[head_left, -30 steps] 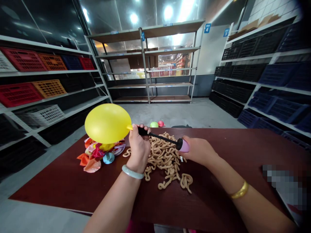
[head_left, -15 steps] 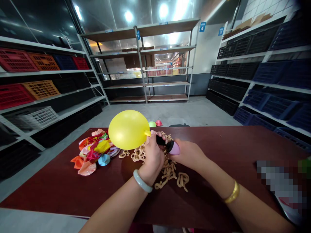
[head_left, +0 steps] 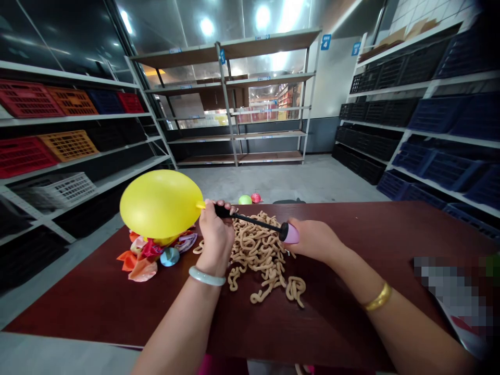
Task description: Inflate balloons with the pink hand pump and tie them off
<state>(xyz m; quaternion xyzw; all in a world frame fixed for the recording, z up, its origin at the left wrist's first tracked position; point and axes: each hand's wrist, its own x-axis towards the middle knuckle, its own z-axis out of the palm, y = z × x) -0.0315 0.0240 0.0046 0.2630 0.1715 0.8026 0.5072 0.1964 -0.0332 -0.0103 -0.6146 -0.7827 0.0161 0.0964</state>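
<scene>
A yellow balloon (head_left: 161, 203), inflated, sits on the nozzle end of a balloon pump (head_left: 291, 234) with a black rod and a pink part. My left hand (head_left: 216, 232) is closed around the black end of the pump, with its thumb by the balloon's neck. At the pump's other end, my right hand (head_left: 318, 240) grips the pink part. The rod between my hands is drawn out. Below it lies a heap of tan, curled, rope-like pieces (head_left: 260, 250). Uninflated coloured balloons (head_left: 144, 263) are piled under the yellow one, which partly hides them.
All this is on a dark red table (head_left: 351, 291). A blurred-out packet (head_left: 453, 297) lies at its right edge. Beyond the far edge are a green balloon (head_left: 245, 199) and a red ball-like thing (head_left: 255, 197). Shelves with crates (head_left: 70, 145) line both sides; a rack (head_left: 269, 135) stands behind.
My left hand has moved left with the balloon, away from my right hand. The pump has lengthened, baring its black rod. The balloon looks larger.
</scene>
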